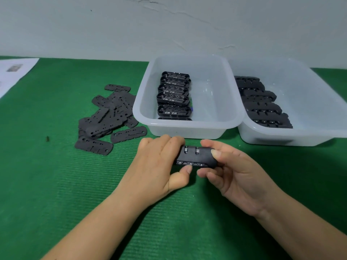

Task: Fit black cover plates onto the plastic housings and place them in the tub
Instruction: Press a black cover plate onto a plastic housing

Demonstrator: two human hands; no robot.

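Fingers of the left hand (159, 162) and right hand (234, 175) are clamped on one housing (197, 156) just above the bench's near-middle, before the tub (187, 126); uneven pressing could, I judge, leave its cover plate skewed or popped loose.

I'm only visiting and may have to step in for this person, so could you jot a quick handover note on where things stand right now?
Left hand and right hand: both grip one black housing between them, just above the green mat in front of the tubs.
Loose cover plates: piled on the mat, left of the near tub.
Near tub: a row of open housings, no plates on them.
Far-right tub: a row of closed housings, apparently finished.
Left to do: place the held piece in a tub, then plate the remaining open housings.
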